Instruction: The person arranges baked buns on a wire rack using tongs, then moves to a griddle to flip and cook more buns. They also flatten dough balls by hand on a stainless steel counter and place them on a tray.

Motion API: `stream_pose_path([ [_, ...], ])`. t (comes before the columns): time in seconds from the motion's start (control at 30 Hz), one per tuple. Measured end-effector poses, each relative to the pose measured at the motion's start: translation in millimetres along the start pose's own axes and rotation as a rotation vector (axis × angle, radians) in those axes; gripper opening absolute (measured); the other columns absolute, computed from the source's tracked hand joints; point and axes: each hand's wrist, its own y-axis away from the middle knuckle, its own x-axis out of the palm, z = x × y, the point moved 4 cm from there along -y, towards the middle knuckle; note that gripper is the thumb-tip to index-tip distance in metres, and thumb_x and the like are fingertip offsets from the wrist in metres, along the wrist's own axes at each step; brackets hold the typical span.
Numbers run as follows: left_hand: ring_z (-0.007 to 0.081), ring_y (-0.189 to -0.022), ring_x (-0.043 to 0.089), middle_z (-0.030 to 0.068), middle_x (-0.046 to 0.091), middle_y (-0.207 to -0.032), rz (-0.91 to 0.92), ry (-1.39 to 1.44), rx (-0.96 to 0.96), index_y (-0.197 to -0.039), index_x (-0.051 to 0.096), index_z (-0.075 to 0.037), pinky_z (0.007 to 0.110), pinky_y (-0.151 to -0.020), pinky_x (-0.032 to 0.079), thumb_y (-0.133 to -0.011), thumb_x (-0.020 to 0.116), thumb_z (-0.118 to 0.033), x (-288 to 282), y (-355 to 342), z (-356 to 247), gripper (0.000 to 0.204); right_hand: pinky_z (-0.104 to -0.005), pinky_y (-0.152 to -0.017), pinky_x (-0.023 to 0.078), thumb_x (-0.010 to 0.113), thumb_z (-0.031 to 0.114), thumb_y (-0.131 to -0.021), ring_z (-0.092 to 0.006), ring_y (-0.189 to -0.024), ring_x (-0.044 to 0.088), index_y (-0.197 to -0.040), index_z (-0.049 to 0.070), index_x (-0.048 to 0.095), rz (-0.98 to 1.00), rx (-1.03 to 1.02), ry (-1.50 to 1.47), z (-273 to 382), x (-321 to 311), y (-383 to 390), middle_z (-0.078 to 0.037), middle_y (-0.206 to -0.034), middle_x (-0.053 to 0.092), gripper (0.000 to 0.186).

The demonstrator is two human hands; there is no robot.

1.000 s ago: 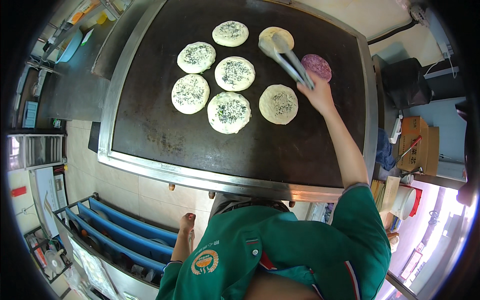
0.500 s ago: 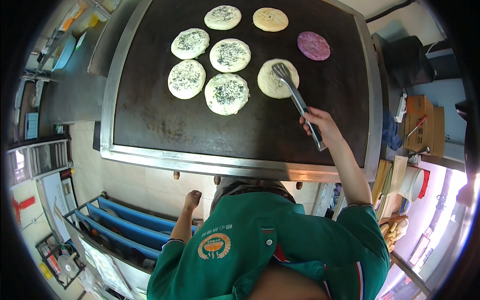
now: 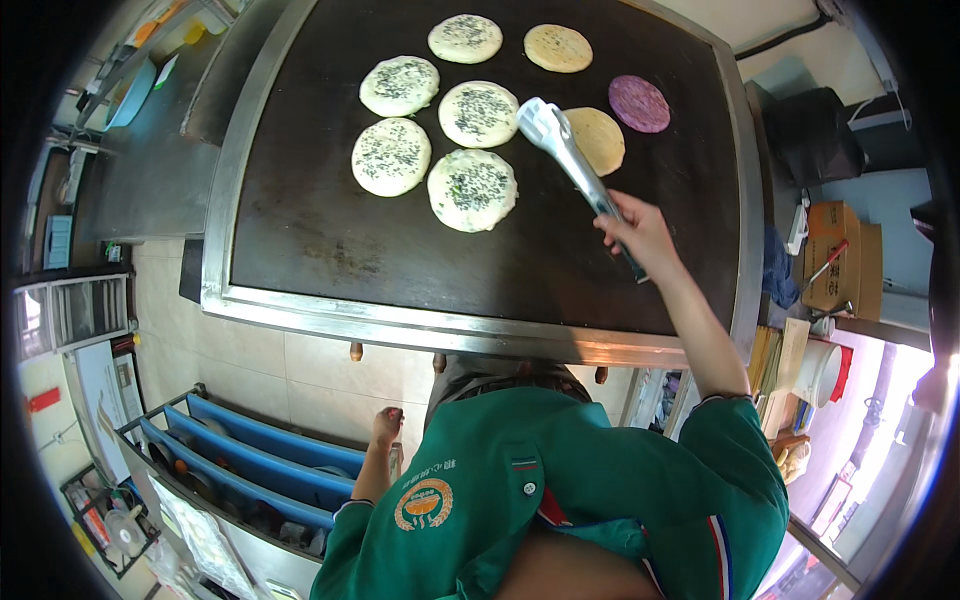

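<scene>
Head view: on the griddle (image 3: 330, 290), five pale breads (image 3: 473, 190) seem not yet browned; two tan breads (image 3: 603, 142) look further along; purple bread (image 3: 639, 104) unclear. Tongs (image 3: 570, 158) are clasped in the right hand (image 3: 638, 235); left hand's (image 3: 387, 426) grip, I cannot tell.

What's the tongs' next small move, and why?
Perhaps ease the tongs in the right hand under the nearest speckled flatbread and turn it: the tongs' head is beside it, and its top looks pale, while the round partly hidden by the tongs looks browner.
</scene>
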Motion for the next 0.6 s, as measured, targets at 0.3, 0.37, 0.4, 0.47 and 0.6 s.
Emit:
stream_pose_path([
  [0.3, 0.0148, -0.069, 0.065, 0.0098, 0.070, -0.080, -0.115, 0.257, -0.106, -0.099, 0.066, 0.003, 0.029, -0.063, 0.052, -0.093, 0.059, -0.015, 10, 45, 8, 0.020, -0.0253, -0.048, 0.053, 0.066, 0.025, -0.091, -0.0141, -0.060, 0.064, -0.100, -0.001, 0.060, 0.256, 0.341, -0.286, 68, 9, -198, -0.014, -0.087, 0.070, 0.029],
  [0.37, 0.0154, -0.072, 0.066, 0.0106, 0.069, -0.083, -0.175, 0.427, -0.054, -0.101, 0.064, 0.005, 0.028, -0.066, 0.054, -0.096, 0.058, -0.014, 14, 58, 8, 0.020, -0.0240, -0.042, 0.050, 0.066, 0.025, -0.091, -0.0138, -0.054, 0.064, -0.097, -0.001, 0.062, 0.358, 0.322, -0.255, 82, -5, -194, -0.015, -0.082, 0.070, 0.027],
  [0.4, 0.0156, -0.073, 0.066, 0.0106, 0.069, -0.084, -0.205, 0.428, -0.007, -0.102, 0.064, 0.004, 0.028, -0.067, 0.054, -0.096, 0.058, -0.014, 15, 65, 9, 0.020, -0.0238, -0.042, 0.050, 0.062, 0.026, -0.093, -0.0125, -0.051, 0.062, -0.092, -0.001, 0.063, 0.306, 0.297, -0.171, 83, -20, -182, -0.013, -0.077, 0.069, 0.026],
  [0.47, 0.0159, -0.073, 0.066, 0.0108, 0.069, -0.085, -0.232, 0.450, -0.062, -0.102, 0.064, 0.004, 0.028, -0.068, 0.055, -0.096, 0.059, -0.014, 22, 77, 18, 0.020, -0.0230, -0.043, 0.050, 0.065, 0.028, -0.092, -0.0112, -0.055, 0.063, -0.092, 0.001, 0.065, 0.523, 0.183, -0.086, 91, -47, -152, -0.009, -0.077, 0.068, 0.027],
  [0.6, 0.0156, -0.070, 0.066, 0.0098, 0.070, -0.082, -0.139, 0.344, -0.184, -0.099, 0.065, 0.004, 0.028, -0.065, 0.054, -0.092, 0.060, -0.018, 37, 94, 35, 0.024, -0.0244, -0.050, 0.056, 0.064, 0.029, -0.092, -0.0113, -0.061, 0.064, -0.100, 0.002, 0.065, 0.342, 0.207, -0.006, 83, -92, -139, -0.008, -0.083, 0.069, 0.028],
])
